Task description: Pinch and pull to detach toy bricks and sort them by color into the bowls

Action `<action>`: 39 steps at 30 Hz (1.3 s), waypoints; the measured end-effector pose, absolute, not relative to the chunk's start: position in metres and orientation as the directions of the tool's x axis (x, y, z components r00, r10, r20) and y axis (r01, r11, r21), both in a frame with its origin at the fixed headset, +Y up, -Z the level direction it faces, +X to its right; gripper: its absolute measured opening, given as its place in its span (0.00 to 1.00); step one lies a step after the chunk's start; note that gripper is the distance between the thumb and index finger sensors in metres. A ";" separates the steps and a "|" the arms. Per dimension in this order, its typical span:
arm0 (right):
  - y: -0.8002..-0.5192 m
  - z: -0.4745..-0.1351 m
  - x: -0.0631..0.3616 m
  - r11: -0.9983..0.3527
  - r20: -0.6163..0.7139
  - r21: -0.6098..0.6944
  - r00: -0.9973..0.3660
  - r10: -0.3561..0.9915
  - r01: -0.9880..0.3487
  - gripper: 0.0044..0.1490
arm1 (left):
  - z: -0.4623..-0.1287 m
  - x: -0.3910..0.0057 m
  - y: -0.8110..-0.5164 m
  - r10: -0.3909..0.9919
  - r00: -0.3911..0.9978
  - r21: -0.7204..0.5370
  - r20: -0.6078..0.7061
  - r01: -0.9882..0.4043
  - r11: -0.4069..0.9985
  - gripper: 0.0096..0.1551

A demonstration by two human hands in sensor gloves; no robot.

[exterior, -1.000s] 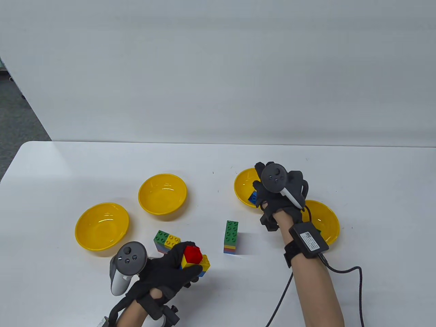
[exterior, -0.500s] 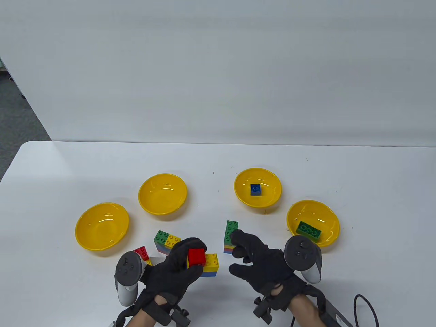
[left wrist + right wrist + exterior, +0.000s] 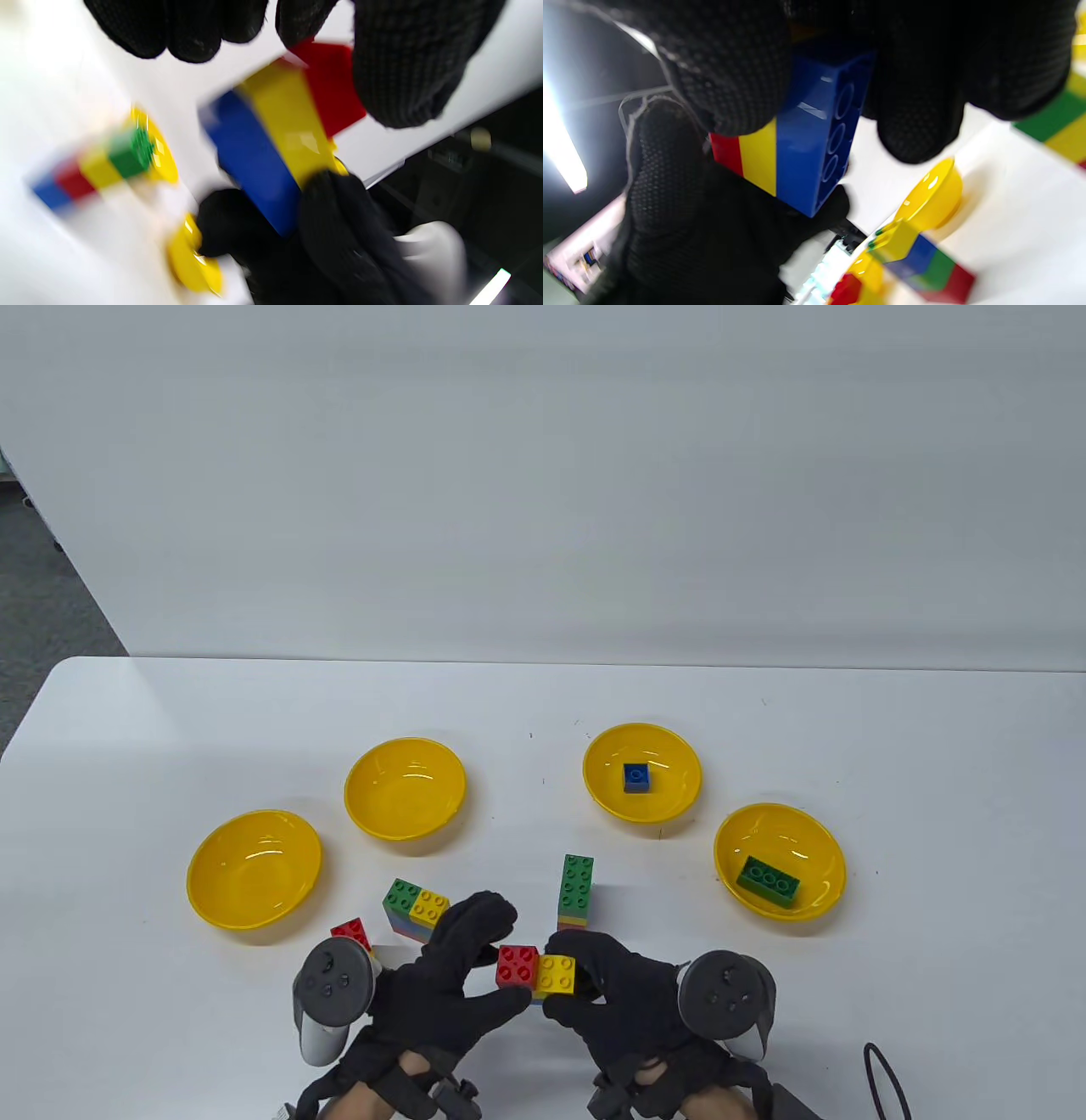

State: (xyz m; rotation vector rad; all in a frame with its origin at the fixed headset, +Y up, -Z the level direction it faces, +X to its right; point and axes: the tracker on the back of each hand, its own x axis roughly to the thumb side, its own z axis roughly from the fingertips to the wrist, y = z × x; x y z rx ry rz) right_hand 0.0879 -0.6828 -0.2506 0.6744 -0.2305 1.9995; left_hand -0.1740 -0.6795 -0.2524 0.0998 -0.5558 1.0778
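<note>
Looking down: the right hand [image 3: 611,993], away at the bowls a second ago, now pinches the yellow end of a red-yellow-blue brick stack [image 3: 537,969]; the left hand [image 3: 450,976] pinches its red brick above the white table [image 3: 170,712], before a grey wall. Left wrist: blurred fingers [image 3: 407,63] clamp red. Right wrist: fingers [image 3: 729,63] grip the blue layer.

Lab-like room: bare white table [image 3: 170,712], partition [image 3: 543,475].

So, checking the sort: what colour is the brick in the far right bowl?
Green, clearest in the table view.
</note>
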 end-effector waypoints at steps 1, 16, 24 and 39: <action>-0.682 -0.248 0.086 -0.576 0.578 0.080 -0.433 0.692 -0.813 0.41 | -0.249 -0.176 -0.672 0.711 0.464 -0.101 0.528 -0.797 0.595 0.54; -0.669 -0.236 0.086 -0.583 0.649 0.013 -0.437 0.623 -0.812 0.40 | -0.260 -0.188 -0.676 0.886 0.163 -0.336 0.435 -0.883 0.328 0.37; -0.662 -0.247 0.119 -0.508 0.536 0.024 -0.418 0.734 -0.861 0.42 | -0.269 -0.232 -0.579 0.695 0.514 0.087 0.504 -0.830 0.551 0.39; -0.675 -0.266 0.145 -0.599 0.451 0.005 -0.532 0.717 -0.801 0.41 | -0.465 -0.220 -0.645 0.066 0.998 -0.212 -0.017 -0.068 0.975 0.40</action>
